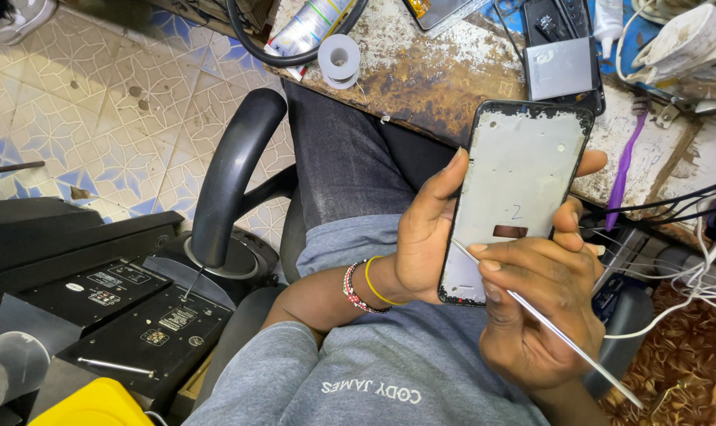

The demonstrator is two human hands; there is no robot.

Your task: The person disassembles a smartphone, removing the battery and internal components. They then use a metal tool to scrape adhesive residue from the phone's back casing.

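Note:
My left hand (426,237) holds a phone frame (523,173) upright over my lap, its grey inner plate facing me inside a black rim, with a small brown strip near the lower part. My right hand (543,304) grips thin metal tweezers (555,331). Their tip rests on the plate's lower left area, and the long end points down to the right. Beaded and yellow bands circle my left wrist.
A worn, rust-stained workbench (429,75) lies ahead with a solder spool (339,59), a glue tube (307,28), a dark phone part (561,67), a purple toothbrush (624,170) and cables. A black chair armrest (232,173) and black boxes (137,308) stand at my left.

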